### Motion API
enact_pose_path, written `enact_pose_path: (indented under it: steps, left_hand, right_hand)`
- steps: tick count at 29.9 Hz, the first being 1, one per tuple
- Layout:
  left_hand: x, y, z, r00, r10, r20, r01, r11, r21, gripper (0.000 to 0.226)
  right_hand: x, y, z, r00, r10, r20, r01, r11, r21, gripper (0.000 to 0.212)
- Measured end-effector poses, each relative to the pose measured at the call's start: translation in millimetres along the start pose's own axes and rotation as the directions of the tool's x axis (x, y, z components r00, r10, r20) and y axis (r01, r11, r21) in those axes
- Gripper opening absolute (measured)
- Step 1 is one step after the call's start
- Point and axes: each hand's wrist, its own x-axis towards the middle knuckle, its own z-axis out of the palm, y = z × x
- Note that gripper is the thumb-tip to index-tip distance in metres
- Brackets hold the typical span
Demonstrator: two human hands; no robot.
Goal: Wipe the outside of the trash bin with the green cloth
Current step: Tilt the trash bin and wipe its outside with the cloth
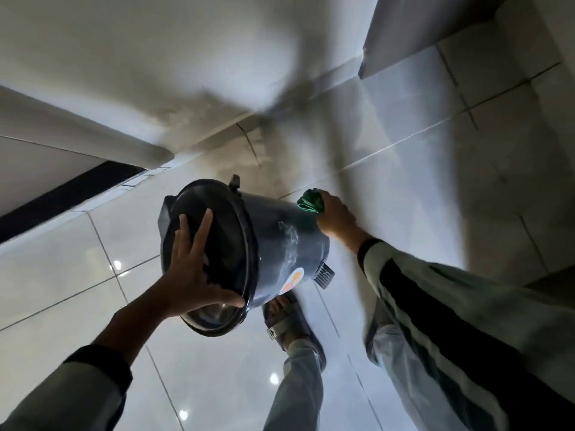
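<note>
head view: left hand [194,275] spread flat, fingers splayed, pressing on the lid of the trash bin [280,244] | right hand [334,217] clenched round bunched green cloth [309,202], cloth touching bin's base end | bin tilted on its side above tiled floor [93,275], sandalled foot [289,325] under it

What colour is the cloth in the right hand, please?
Green cloth, bunched in the right hand; head view.

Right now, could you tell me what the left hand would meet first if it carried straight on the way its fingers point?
Probably the bin's dark interior: the left hand is spread over its open mouth.
</note>
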Motion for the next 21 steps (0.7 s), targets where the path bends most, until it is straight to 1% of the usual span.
enact_pose_path:
  steps: [3,5,7,9,10,11,12,13,14,16,17,19,20,21]
  left_hand:
    - [6.4,-7.7,-5.6,1.000,-0.004,0.013,0.004,0.999,-0.052,0.155]
    - [7.7,-9.1,-7.9,1.000,-0.005,0.015,0.006,0.998,-0.058,0.153]
    - [6.4,-7.1,-10.7,1.000,-0.026,0.014,0.027,0.997,-0.076,0.151]
    - [6.6,-4.2,-12.5,0.999,-0.044,0.005,0.044,0.993,-0.107,0.150]
    - [7.3,-2.1,-15.0,0.998,-0.056,-0.003,0.055,0.991,-0.121,0.149]
    - [8.5,-0.1,-17.3,0.998,-0.068,-0.009,0.066,0.989,-0.133,0.150]
    - [8.6,0.6,-18.0,0.997,-0.076,-0.013,0.074,0.987,-0.143,0.150]
    - [9.3,0.4,-18.7,0.997,-0.077,-0.017,0.074,0.986,-0.150,0.150]
    - [9.7,0.3,-19.3,0.997,-0.075,-0.019,0.071,0.985,-0.155,0.150]
    - [10.6,-2.9,-19.0,0.998,-0.067,-0.019,0.063,0.986,-0.156,0.148]
    - [10.6,-5.2,-19.4,0.998,-0.066,-0.021,0.061,0.985,-0.163,0.148]
    - [10.4,-8.1,-20.7,0.998,-0.067,-0.023,0.062,0.982,-0.178,0.147]
    - [10.6,-9.3,-20.8,0.998,-0.064,-0.024,0.059,0.982,-0.179,0.146]
    - [11.3,-9.5,-20.4,0.998,-0.057,-0.027,0.052,0.983,-0.175,0.145]
  right_hand:
    - [25.7,-18.6,7.9,0.995,-0.010,0.097,0.014,0.999,-0.038,0.054]
    - [27.0,-38.5,7.6,0.990,-0.079,0.116,0.084,0.996,-0.041,0.052]
    - [11.3,-58.6,5.6,0.975,-0.184,0.123,0.178,0.982,0.063,0.055]
    - [-17.6,-69.4,2.9,0.949,-0.298,0.101,0.279,0.946,0.167,0.059]
    - [-34.5,-70.7,1.6,0.929,-0.362,0.072,0.345,0.921,0.181,0.061]
    - [-49.9,-68.4,3.0,0.893,-0.449,0.027,0.437,0.881,0.180,0.063]
    - [-62.6,-62.2,7.6,0.840,-0.542,-0.017,0.538,0.827,0.163,0.064]
    - [-70.9,-54.3,13.0,0.793,-0.608,-0.045,0.608,0.783,0.133,0.065]
    - [-73.8,-44.4,17.2,0.772,-0.634,-0.045,0.635,0.766,0.102,0.066]
    - [-63.5,-22.4,25.7,0.793,-0.607,-0.047,0.609,0.790,0.069,0.068]
    - [-52.0,-11.6,29.7,0.823,-0.565,-0.066,0.568,0.821,0.056,0.067]
    - [-26.2,7.4,30.2,0.917,-0.392,-0.075,0.396,0.918,0.031,0.066]
    - [-13.8,15.7,28.8,0.959,-0.278,-0.048,0.280,0.960,0.031,0.068]
    - [-3.6,22.1,27.2,0.984,-0.175,-0.017,0.176,0.984,0.039,0.069]
